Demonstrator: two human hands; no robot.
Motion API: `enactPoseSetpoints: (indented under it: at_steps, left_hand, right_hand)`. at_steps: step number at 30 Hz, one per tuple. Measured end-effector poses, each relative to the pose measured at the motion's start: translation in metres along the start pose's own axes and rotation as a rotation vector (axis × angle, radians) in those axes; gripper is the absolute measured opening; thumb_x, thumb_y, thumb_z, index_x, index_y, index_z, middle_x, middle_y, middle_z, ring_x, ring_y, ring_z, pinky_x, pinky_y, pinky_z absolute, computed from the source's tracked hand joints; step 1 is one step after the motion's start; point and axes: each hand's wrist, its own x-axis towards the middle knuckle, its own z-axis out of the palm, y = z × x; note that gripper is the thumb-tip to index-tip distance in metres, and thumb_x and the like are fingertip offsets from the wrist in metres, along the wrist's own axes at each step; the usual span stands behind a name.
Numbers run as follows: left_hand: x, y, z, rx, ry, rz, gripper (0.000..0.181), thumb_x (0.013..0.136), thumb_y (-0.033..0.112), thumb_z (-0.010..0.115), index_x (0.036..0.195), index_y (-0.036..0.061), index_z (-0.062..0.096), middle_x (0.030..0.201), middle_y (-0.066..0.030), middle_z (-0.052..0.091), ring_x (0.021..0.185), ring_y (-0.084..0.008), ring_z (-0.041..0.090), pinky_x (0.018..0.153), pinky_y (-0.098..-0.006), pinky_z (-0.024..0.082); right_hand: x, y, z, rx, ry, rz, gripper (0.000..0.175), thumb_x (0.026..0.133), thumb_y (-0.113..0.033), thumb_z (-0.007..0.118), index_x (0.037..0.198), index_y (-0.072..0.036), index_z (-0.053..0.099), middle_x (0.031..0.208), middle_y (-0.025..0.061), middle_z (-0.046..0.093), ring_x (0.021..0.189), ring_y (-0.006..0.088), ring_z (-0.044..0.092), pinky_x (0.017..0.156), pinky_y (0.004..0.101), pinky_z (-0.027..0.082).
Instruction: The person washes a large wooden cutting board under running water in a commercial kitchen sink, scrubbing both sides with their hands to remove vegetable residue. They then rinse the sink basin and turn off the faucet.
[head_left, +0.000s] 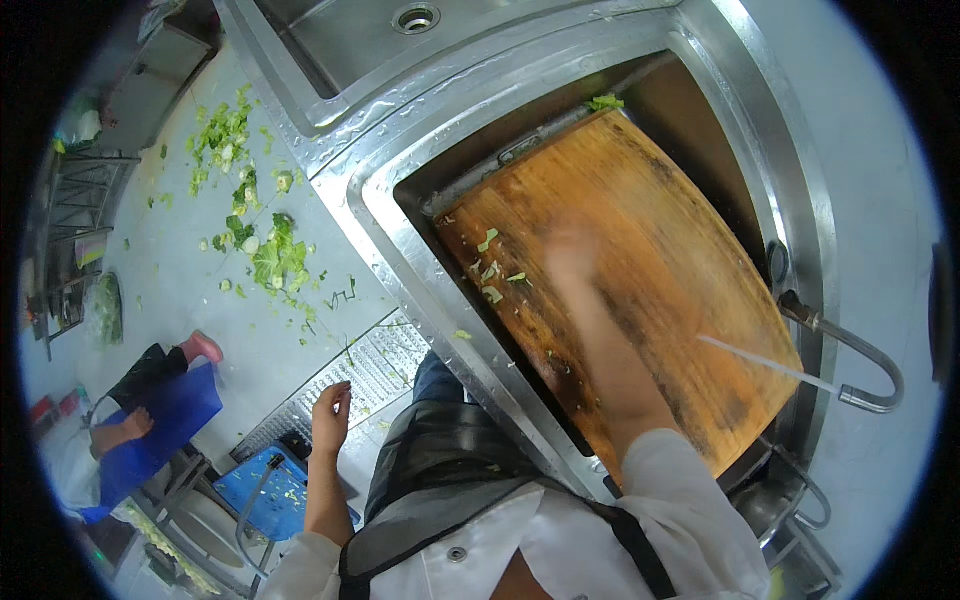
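A large wooden cutting board (637, 187) lies tilted across a stainless steel sink basin (720, 112). My right hand (571, 251) is over the board's middle, blurred by motion; whether it touches the wood or holds anything is unclear. Leafy green scraps (491, 270) cling to the board's dark, wet left side. From a curved metal faucet (874, 401) at the right, a stream of water (757, 360) runs onto the board. My left hand (330, 412) hangs beside my body, away from the sink, fingers loosely bent with nothing visible in them.
Lettuce leaves and trimmings (277, 255) litter the floor, near a metal drain grate (337, 367). A blue stool (274, 487) with scraps stands behind my left arm. Another person in a blue apron (165, 442) is at the left. A second sink basin (352, 45) adjoins mine.
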Motion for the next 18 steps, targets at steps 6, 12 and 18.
enactPoseSetpoints:
  at_steps: [6,12,18]
  left_hand:
    - [0.0,0.011,-0.004,-0.023,0.001,-0.031,0.018,0.084,0.007,0.054,0.1,-0.0006,0.059,0.093,-0.016,0.062,0.082,-0.0234,0.062,0.073,-0.0305,0.048]
    - [0.003,0.017,0.007,-0.049,-0.042,0.037,0.018,0.084,0.008,0.054,0.099,-0.0004,0.059,0.093,-0.0155,0.062,0.081,-0.0235,0.062,0.072,-0.0308,0.048]
    - [0.014,0.058,0.025,-0.092,-0.101,0.186,0.019,0.084,0.009,0.055,0.099,-0.0001,0.059,0.094,-0.0154,0.061,0.085,-0.0249,0.061,0.076,-0.0313,0.047]
  right_hand:
    - [-0.046,-0.069,-0.044,0.677,-0.174,-0.545,0.043,0.086,-0.023,0.044,0.128,-0.012,0.042,0.137,0.0086,0.034,0.127,0.0196,0.03,0.104,0.0418,0.021]
    - [-0.169,0.052,-0.084,0.27,-0.05,-0.602,0.06,0.084,-0.048,0.046,0.132,-0.013,0.036,0.14,0.0102,0.028,0.131,0.0259,0.022,0.103,0.0472,0.018]
    - [-0.19,0.064,-0.061,0.217,0.045,-0.557,0.071,0.08,-0.06,0.044,0.135,-0.016,0.032,0.141,0.0069,0.026,0.132,0.022,0.018,0.104,0.0492,0.016]
